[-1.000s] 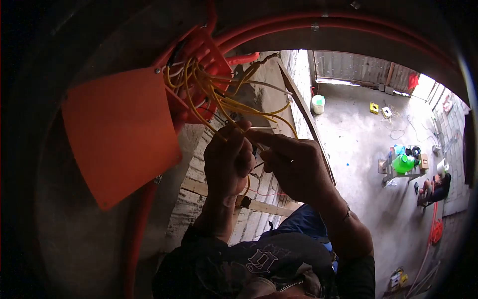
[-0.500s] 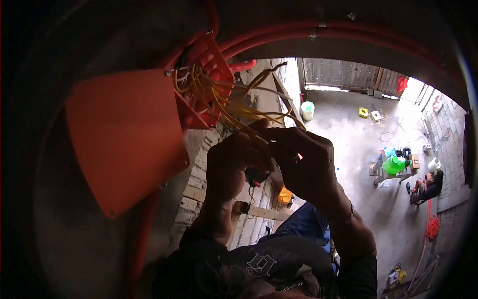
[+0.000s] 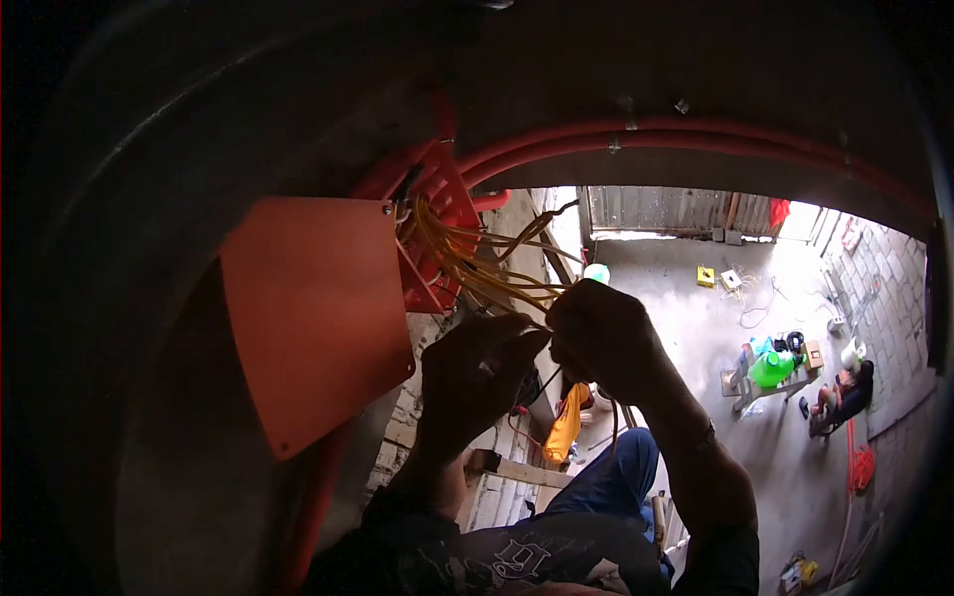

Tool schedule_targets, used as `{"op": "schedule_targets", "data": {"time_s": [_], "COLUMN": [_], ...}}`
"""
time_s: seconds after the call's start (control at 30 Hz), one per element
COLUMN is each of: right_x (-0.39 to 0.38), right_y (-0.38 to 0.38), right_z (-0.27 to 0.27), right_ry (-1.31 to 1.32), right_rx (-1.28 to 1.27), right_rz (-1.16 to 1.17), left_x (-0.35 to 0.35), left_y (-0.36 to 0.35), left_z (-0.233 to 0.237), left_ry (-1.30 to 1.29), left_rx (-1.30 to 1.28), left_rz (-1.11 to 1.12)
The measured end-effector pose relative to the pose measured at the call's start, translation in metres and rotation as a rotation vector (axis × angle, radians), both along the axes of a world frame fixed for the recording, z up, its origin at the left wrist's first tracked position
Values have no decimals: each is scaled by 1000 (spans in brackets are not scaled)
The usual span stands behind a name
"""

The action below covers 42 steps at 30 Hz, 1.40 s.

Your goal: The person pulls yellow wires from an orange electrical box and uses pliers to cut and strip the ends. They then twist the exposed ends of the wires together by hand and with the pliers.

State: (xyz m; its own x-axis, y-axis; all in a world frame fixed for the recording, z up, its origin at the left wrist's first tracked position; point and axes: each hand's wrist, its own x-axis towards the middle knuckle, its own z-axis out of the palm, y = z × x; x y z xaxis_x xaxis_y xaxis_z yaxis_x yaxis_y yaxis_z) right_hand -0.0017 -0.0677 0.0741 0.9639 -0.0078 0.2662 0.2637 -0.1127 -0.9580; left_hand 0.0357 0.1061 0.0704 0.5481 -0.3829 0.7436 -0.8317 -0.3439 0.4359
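Note:
An orange junction box (image 3: 459, 204) sits open at the ceiling, and a bundle of yellow electrical wires (image 3: 452, 253) spills out of it to the right. Its flat orange cover (image 3: 318, 323) hangs to one side, held at a top corner screw. My left hand (image 3: 477, 372) is closed in a pinch on the wires near their lower ends. Right beside it, my right hand (image 3: 604, 333) is closed around the same wires, fingertips almost touching the left ones. Thin wire ends hang beneath my right hand. Both hands are dark against the light, so the exact grip is hidden.
Red conduits (image 3: 696, 134) run along the ceiling. Far below, a small table (image 3: 740, 382) holds a green container (image 3: 772, 370), and a seated person (image 3: 845, 397) is near it. A yellow bag (image 3: 564, 427) hangs beneath my hands, near a wooden beam (image 3: 527, 467).
The view has shifted, so box and cover appear lower and farther right. My fingers have moved along the wires, and wire ends now show hanging below my right hand.

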Motion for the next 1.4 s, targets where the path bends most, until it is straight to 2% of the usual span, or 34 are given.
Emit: {"op": "schedule_targets", "data": {"time_s": [0.03,0.1,0.13,0.2,0.23,0.27,0.33,0.4,0.43,0.5,0.63,0.7,0.73,0.8,0.83,0.9,0.93,1.0,1.03,1.07,1.13,1.17,1.2,1.27,1.3,1.33,1.4], "right_x": [-1,3,5,7,8,9,5,1,3,10,6,4,2,12,16,23,27,37,42,53,74,71,99,139,152,163,187], "right_y": [-2,-6,-9,-15,-16,-17,-21,-23,-23,-22,-24,-27,-28,-28,-28,-28,-27,-25,-18,-14,-6,-7,-11,-27,-31,-27,-15], "right_z": [3,1,0,-1,-1,-1,13,18,15,7,21,35,42,62,69,78,78,74,71,68,77,85,82,86,84,77,57], "right_ry": [19,9,3,-89,-175,-260,-96,-144,-148,-504,-410,-337,-497,-751,-751,-817,-811,-685,-666,-660,-975,-780,-1045,-1120,-1125,-1100,-844], "right_rx": [22,10,4,-102,-203,-303,-252,-277,-277,-550,-567,-690,-616,-842,-842,-1173,-1174,-683,-545,-543,-657,-573,-606,-884,-1039,-1048,-970], "right_rz": [8,22,40,1,-27,-49,-23,-9,0,-63,-8,-91,-198,-368,-368,-299,-299,34,82,80,16,52,-47,-333,-477,-492,-672], "left_x": [2,8,10,14,22,21,15,22,26,30,34,35,33,31,30,30,30,30,30,30,30,30,30,28,28,28,30], "left_y": [2,3,0,-5,-5,-6,-7,-4,-4,-5,-3,-4,-5,-5,-3,-3,-6,-10,-10,-10,-10,-9,-9,-9,-10,-12,-14], "left_z": [-1,-4,-2,4,5,8,15,15,11,9,9,11,13,13,10,10,12,12,12,12,12,10,9,9,8,7,4], "left_ry": [-5,-328,-333,-462,-448,-451,-462,-477,-526,-575,-594,-592,-593,-592,-542,-488,-542,-584,-586,-590,-554,-520,-512,-565,-588,-577,-581], "left_rx": [-5,-60,-66,92,146,147,344,317,216,117,74,76,73,72,82,95,76,54,59,67,65,61,63,56,52,54,35], "left_rz": [0,104,96,127,17,21,74,39,16,-3,-19,-24,-18,-16,-9,-4,11,22,34,46,25,6,-5,48,70,44,92]}}
